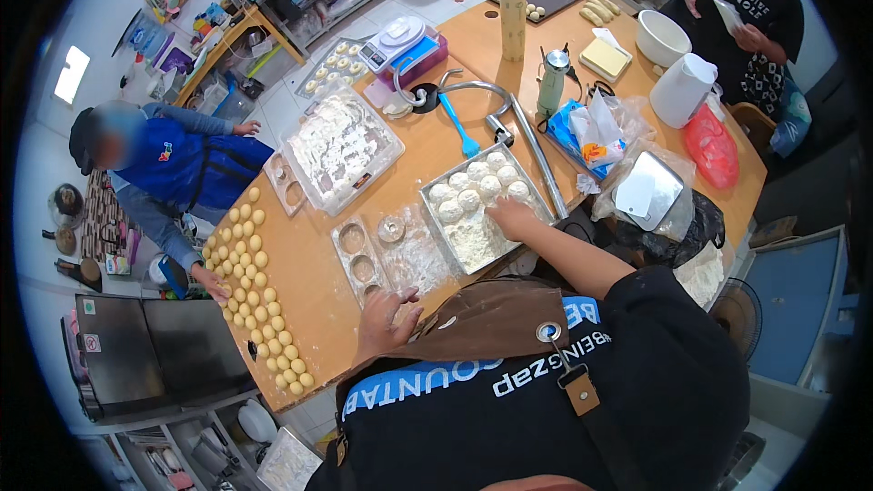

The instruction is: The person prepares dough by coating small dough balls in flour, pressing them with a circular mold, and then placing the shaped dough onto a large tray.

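My right hand [515,219] reaches into a square metal tray [467,265] of loose flour and several floured dough balls [468,199]. Its fingertips are down in the tray beside the dough; whether they grip anything is hidden. Low over the table edge, my left hand [386,320] is empty, its fingers apart and lightly bent. Just beyond it lies a mould board [343,256] with round hollows. To the right of that board, a small round floured piece [392,229] sits on a flour-dusted patch [416,253].
A clear tub of flour [338,141] stands ahead. Yellow balls [247,259] cover the left table end, where a co-worker's hand [212,282] touches them. A metal dough hook [491,95], blue brush [459,127], scale [398,41] and white jug [684,91] stand beyond the tray.
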Motion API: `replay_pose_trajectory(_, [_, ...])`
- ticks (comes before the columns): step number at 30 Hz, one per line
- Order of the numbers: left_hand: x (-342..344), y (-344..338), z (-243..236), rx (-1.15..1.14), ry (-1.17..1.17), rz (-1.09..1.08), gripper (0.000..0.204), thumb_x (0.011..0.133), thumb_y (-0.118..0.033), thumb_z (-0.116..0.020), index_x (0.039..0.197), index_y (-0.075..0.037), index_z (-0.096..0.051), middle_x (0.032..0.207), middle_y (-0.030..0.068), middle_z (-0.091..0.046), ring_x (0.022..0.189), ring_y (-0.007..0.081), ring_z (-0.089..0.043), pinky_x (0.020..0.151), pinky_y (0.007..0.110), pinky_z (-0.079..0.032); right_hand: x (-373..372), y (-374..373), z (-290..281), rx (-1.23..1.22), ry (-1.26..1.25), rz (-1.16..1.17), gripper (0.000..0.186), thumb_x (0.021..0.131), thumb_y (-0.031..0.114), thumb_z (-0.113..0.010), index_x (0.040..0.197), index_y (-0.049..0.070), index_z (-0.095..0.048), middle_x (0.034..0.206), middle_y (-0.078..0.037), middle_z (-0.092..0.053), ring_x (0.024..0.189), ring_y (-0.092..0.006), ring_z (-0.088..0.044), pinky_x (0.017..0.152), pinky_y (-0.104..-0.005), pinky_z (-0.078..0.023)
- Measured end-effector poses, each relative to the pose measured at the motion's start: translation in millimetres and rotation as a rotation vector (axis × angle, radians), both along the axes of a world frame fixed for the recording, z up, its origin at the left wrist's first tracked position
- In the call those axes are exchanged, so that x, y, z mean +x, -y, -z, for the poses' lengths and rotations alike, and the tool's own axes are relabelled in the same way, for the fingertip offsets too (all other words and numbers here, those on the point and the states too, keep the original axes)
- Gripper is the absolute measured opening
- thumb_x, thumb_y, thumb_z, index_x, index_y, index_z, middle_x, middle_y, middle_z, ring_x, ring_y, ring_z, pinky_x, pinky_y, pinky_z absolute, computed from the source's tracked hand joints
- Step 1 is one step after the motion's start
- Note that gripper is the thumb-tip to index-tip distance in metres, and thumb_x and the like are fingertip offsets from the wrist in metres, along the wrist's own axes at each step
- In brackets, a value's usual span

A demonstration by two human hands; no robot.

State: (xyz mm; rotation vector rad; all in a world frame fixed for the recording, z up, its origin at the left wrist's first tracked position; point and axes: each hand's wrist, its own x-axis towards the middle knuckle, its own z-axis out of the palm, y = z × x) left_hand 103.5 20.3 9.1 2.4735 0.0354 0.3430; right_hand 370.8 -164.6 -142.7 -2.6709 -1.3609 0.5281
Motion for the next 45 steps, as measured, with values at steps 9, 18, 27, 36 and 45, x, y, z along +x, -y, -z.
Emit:
replay_pose_trajectory(9, [-14.8,-0.9,7.9,-0.002,0.035,-0.072,0.029,0.077,-0.015,-0.07,0.103,-0.005,-0.063,0.087,0.0088,-0.066,0.08,0.0293,-0.059,0.071,0.038,-0.044,8.5,3.1,-11.1,0.11,-0.029,0.187,0.037,0.078,0.002,-0.055,0.115,0.009,-0.054,0.11,-0.015,-0.054,0.106,-0.0323,-0.055,0.083,-0.0434,-0.048])
replay_pose_trajectory(18, [-15.1,5.2,18.0,-0.038,0.037,-0.073,0.029,0.076,-0.015,-0.07,0.103,-0.006,-0.063,0.088,0.0077,-0.067,0.08,0.0292,-0.06,0.073,0.038,-0.043,2.9,14.1,0.0,0.074,-0.186,0.127,0.029,0.074,0.002,-0.054,0.103,0.006,-0.061,0.102,-0.019,-0.06,0.102,-0.0333,-0.057,0.084,-0.0423,-0.048])
replay_pose_trajectory(27, [-10.1,6.7,13.5,-0.029,0.042,-0.06,0.029,0.076,-0.012,-0.07,0.103,-0.005,-0.063,0.086,0.0094,-0.066,0.079,0.0285,-0.061,0.071,0.037,-0.045,-3.0,14.6,17.3,0.054,-0.142,0.066,0.033,0.074,0.002,-0.055,0.106,0.003,-0.06,0.106,-0.018,-0.059,0.103,-0.0332,-0.057,0.088,-0.0417,-0.047])
replay_pose_trajectory(36, [-16.4,13.9,15.3,-0.031,0.046,-0.08,0.029,0.076,-0.016,-0.071,0.102,-0.007,-0.063,0.088,0.0073,-0.067,0.08,0.0288,-0.06,0.072,0.038,-0.043,0.3,17.1,9.1,0.017,-0.143,0.087,0.035,0.074,0.003,-0.056,0.109,0.003,-0.058,0.11,-0.017,-0.057,0.104,-0.0334,-0.056,0.088,-0.0419,-0.047])
replay_pose_trajectory(45, [-26.2,19.5,11.3,0.004,0.05,-0.087,0.03,0.076,-0.01,-0.07,0.104,-0.004,-0.062,0.087,0.0104,-0.066,0.082,0.0281,-0.062,0.072,0.037,-0.047,-8.5,18.4,-9.8,0.112,0.014,0.111,0.041,0.075,0.005,-0.056,0.116,0.006,-0.052,0.106,-0.015,-0.056,0.103,-0.0321,-0.055,0.085,-0.0427,-0.047])
